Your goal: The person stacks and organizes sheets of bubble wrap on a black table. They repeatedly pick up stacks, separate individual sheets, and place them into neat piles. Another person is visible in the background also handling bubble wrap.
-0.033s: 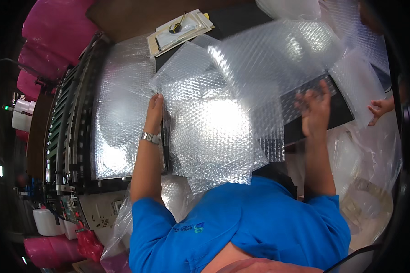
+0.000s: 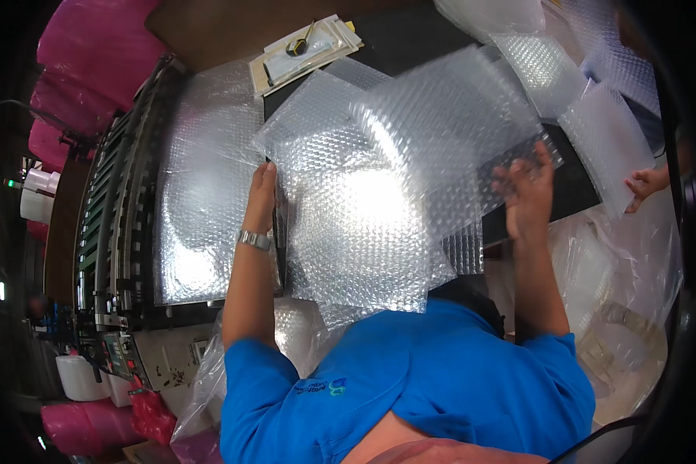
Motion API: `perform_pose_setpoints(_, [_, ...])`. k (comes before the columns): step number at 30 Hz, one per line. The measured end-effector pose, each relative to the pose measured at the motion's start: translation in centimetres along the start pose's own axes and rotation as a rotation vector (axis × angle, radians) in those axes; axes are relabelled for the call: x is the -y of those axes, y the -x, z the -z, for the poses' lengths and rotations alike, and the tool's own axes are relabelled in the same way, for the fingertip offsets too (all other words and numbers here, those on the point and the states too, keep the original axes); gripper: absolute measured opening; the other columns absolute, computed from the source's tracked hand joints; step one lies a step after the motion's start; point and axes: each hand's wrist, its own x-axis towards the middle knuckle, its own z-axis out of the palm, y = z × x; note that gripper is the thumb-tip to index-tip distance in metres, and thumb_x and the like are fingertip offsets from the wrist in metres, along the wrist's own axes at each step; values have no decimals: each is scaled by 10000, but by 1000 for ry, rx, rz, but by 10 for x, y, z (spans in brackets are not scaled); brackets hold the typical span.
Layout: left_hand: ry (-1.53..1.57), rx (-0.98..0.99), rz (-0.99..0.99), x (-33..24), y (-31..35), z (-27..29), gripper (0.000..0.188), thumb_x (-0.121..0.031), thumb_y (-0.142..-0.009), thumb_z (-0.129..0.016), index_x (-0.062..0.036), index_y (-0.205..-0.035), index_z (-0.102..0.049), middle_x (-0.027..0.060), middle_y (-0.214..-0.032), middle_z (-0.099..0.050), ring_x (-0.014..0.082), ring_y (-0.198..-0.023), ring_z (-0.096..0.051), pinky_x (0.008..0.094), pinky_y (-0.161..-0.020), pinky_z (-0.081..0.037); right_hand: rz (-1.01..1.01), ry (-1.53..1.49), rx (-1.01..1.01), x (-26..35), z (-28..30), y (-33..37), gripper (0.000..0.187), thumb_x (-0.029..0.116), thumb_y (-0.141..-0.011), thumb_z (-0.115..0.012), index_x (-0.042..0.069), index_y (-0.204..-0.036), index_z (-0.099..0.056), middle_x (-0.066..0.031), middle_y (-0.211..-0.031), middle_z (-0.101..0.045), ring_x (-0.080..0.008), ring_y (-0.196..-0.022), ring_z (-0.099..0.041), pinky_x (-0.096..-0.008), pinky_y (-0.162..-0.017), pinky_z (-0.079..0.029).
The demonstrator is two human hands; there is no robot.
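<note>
A loose pile of clear bubble wrap sheets [image 2: 348, 255] lies in front of me, its edges uneven and a bright glare on top. My left hand [image 2: 263, 193], with a metal watch on the wrist, is beside the pile's left edge, fingers straight and close together. Over the pile's right side, a blurred bubble wrap sheet [image 2: 456, 116] slants up and to the right. My right hand [image 2: 527, 189] is near that sheet's lower right edge, fingers spread and slightly blurred; I see nothing gripped in it.
Left of the pile stands a machine with rollers [image 2: 104, 224] and film-covered bed [image 2: 209, 193]. Papers with a tape measure [image 2: 298, 48] lie at the back. At right, another person's hand [image 2: 646, 185] is by a bubble wrap sheet [image 2: 607, 131]. Pink rolls [image 2: 93, 46] stand far left.
The slanting sheet has shifted left and down, uncovering another bubble wrap piece at the upper right. My right hand has moved slightly left. My left hand has hardly moved.
</note>
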Motion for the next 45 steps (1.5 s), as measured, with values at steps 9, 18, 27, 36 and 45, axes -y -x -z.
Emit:
perform_pose_setpoints(9, [282,-19,62,6,70,2,667,-417,-879,-516,-58,-1373,-249,182,-1332,-377,299,-1228,-351,368,-974,-325,-199,1053,1409,33,25,29,575,173,-792,-668,78,-1302,-420,11,-594,-514,-121,-523,-546,-238,-612,-470])
perform_pose_setpoints(18, [164,-3,34,-6,86,-26,906,-365,-778,-671,-31,-1405,-110,286,-1364,-280,321,-1281,-288,407,-1047,-226,76,1079,644,-54,-8,-19,687,315,-814,-635,39,-1352,-309,-241,-1263,-449,-328,-1220,-399,-382,-1021,-289])
perform_pose_setpoints(27, [424,276,52,1,103,-51,783,-224,-714,-731,-3,-1315,-281,160,-1244,-446,262,-1125,-456,379,-940,-383,-300,316,505,-50,-28,22,1028,82,-656,-750,96,-1424,-67,-236,-1310,-338,-278,-1185,-404,-363,-954,-376])
perform_pose_setpoints(36, [549,299,-269,-22,95,-46,735,-367,-792,-650,-16,-1326,-287,131,-1251,-451,245,-1125,-457,380,-946,-385,-54,123,703,3,-52,-16,992,73,-593,-714,17,-1403,-144,-179,-1308,-386,-289,-1221,-379,-373,-1028,-285])
perform_pose_setpoints(45, [295,-541,-252,-19,-3,23,678,-497,-894,-425,16,-1325,-322,158,-1349,-376,267,-1248,-350,361,-1038,-264,-293,269,972,-50,-188,-155,645,119,-675,-686,10,-1247,-410,-157,-1148,-517,-255,-1047,-518,-392,-890,-430])
